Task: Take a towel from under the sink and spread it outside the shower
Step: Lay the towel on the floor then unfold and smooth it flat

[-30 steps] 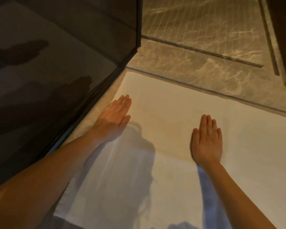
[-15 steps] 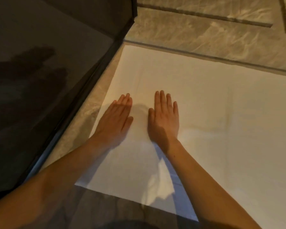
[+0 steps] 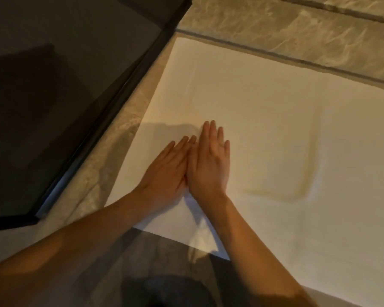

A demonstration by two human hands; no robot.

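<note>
Pressing the white, faintly creased towel (image 3: pixel 264 120), left hand (image 3: pixel 166 171) and right hand (image 3: pixel 208 165) lie flat, touching.

Both palms down, fingers straight and close together: left hand (image 3: pixel 167 171) and right hand (image 3: pixel 208 167) lie side by side, touching along their inner edges, the right fingertips (image 3: pixel 212 124) reaching a little further ahead. The bare left forearm (image 3: pixel 87 235) and right forearm (image 3: pixel 253 240) converge in a V toward the wrists.

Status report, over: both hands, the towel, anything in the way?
Left hand and right hand open, flat on towel, side by side. Towel spread on floor beside glass. Nothing in the way.
</note>
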